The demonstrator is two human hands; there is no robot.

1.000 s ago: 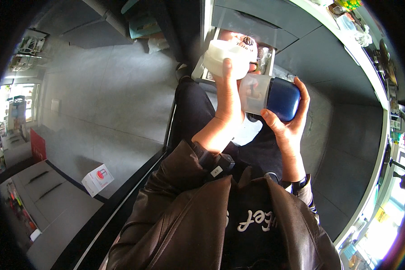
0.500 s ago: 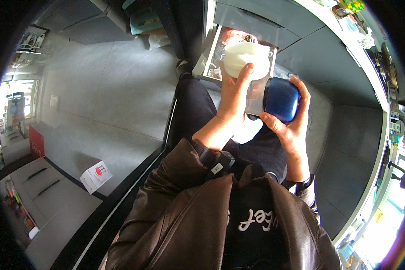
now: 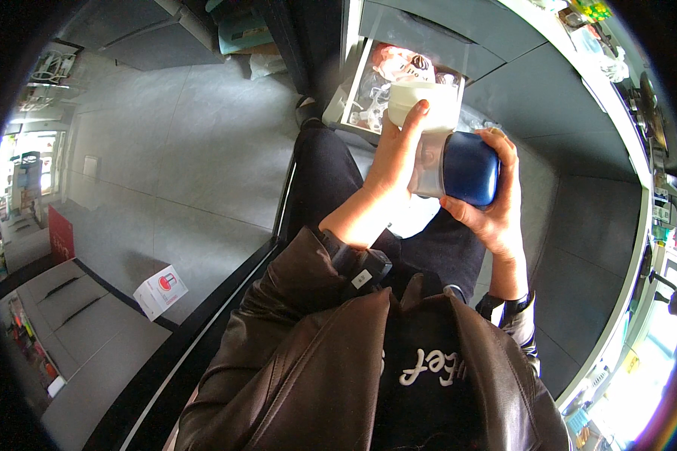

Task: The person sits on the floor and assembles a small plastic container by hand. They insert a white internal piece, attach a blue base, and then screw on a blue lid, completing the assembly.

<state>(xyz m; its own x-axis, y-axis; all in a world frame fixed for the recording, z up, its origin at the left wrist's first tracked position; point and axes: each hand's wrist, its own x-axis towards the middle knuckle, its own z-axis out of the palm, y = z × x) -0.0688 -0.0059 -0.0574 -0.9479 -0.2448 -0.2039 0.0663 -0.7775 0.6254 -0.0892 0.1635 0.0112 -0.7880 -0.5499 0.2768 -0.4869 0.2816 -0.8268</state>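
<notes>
My left hand [image 3: 393, 154] is closed on a cream-white round tub [image 3: 411, 99], its thumb across the near side. Beside that thumb, a dark blue rounded container [image 3: 471, 168] with a see-through section [image 3: 429, 165] lies sideways. My right hand [image 3: 504, 197] grips the blue part, thumb below and fingers over its far edge. The clear section meets the left palm; whether the left hand also grips it, I cannot tell. Just beyond the tub is a pulled-out drawer [image 3: 346, 120] with a pink bag [image 3: 396, 63] and clear plastic pieces [image 3: 368, 113] inside.
Grey cabinet fronts [image 3: 534, 98] rise behind and right of the drawer. A pale countertop edge [image 3: 617, 120] curves down the right side, with kitchen things on it. To the left, a white box [image 3: 160, 292] stands past a dark rail [image 3: 226, 289]. My legs [image 3: 327, 180] are below my hands.
The cream-white tub has shifted right and turned, uncovering more of the drawer's contents. My right hand has moved slightly outward, still round the blue container.
</notes>
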